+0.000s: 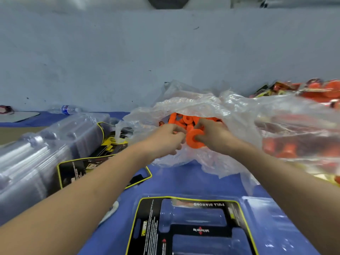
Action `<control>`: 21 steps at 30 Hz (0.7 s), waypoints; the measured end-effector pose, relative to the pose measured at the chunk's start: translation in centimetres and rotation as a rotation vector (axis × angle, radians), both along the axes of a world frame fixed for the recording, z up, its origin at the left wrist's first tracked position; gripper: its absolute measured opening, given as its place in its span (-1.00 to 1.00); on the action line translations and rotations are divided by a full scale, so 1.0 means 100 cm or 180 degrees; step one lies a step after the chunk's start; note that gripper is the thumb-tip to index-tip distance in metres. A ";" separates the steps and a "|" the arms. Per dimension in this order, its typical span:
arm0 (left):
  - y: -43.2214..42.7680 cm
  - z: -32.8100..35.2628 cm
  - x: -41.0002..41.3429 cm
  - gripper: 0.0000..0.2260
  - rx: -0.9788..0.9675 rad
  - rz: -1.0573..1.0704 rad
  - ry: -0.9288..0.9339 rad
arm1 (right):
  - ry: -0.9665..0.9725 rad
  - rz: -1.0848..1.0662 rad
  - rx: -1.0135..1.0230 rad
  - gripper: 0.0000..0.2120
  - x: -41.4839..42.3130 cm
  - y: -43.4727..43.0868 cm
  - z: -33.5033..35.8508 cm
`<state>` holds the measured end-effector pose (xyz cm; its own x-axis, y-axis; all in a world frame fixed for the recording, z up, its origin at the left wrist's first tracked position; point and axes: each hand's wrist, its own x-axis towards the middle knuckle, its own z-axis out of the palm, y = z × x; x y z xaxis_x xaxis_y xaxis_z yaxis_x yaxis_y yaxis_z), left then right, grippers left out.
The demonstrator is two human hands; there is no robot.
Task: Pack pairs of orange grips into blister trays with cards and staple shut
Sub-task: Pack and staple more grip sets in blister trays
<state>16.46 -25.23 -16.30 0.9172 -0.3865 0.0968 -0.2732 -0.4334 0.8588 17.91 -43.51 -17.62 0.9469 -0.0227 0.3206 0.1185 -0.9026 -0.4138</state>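
Both my hands reach into a clear plastic bag [200, 105] holding several orange grips [182, 120]. My right hand [211, 135] grips the flanged end of one orange grip [193, 140] at the bag's mouth. My left hand [167, 137] has its fingers curled beside that grip, and whether it holds anything is hidden. An open blister tray [276, 214] with a black and yellow card [191, 229] in it lies on the blue mat close to me.
A tall stack of clear blister trays [36, 155] lies at the left, with loose cards [82, 168] beside it. Packed orange sets [316, 91] pile up at the far right. A water bottle [67, 109] lies by the grey wall.
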 end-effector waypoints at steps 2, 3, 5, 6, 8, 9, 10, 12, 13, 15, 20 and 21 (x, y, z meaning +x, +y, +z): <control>0.003 0.002 -0.027 -0.82 -0.0367 0.0135 0.0130 | -0.0150 0.0203 0.0176 -0.87 -0.042 0.021 0.014; 0.005 0.003 -0.041 -0.78 -0.0645 0.0227 0.0240 | -0.0242 0.0267 0.0250 -0.85 -0.063 0.030 0.018; 0.009 0.004 -0.072 -0.74 -0.1234 0.0411 0.0543 | -0.0511 0.0259 0.0325 -0.78 -0.106 0.045 0.021; 0.011 0.003 -0.088 -0.72 -0.1477 0.0454 0.0674 | -0.0681 0.0238 0.0284 -0.77 -0.125 0.051 0.020; 0.011 -0.001 -0.115 -0.68 -0.1898 0.0377 0.0789 | -0.1063 0.0249 0.0134 -0.78 -0.155 0.063 0.015; 0.009 -0.003 -0.126 -0.68 -0.2073 0.0338 0.0787 | -0.1263 0.0211 -0.0028 -0.80 -0.166 0.069 0.010; 0.007 -0.005 -0.133 -0.70 -0.2212 0.0341 0.0763 | -0.1462 0.0090 -0.0271 -0.79 -0.175 0.074 0.005; 0.001 -0.009 -0.141 -0.79 -0.2382 0.0459 0.0658 | -0.1743 -0.0124 -0.0559 -0.68 -0.188 0.080 -0.005; -0.001 -0.011 -0.142 -0.84 -0.2407 0.0579 0.0572 | -0.1842 -0.0090 -0.0570 -0.64 -0.192 0.080 -0.009; -0.001 -0.015 -0.138 -0.89 -0.2324 0.0916 0.0267 | -0.1971 0.0171 -0.0659 -0.68 -0.195 0.078 -0.019; 0.011 -0.029 -0.124 -0.94 -0.1968 0.1315 -0.0732 | -0.2282 0.0169 -0.0083 -0.75 -0.206 0.059 -0.039; 0.015 -0.033 -0.122 -0.95 -0.1966 0.1363 -0.0845 | -0.2296 -0.0013 0.0108 -0.71 -0.207 0.054 -0.041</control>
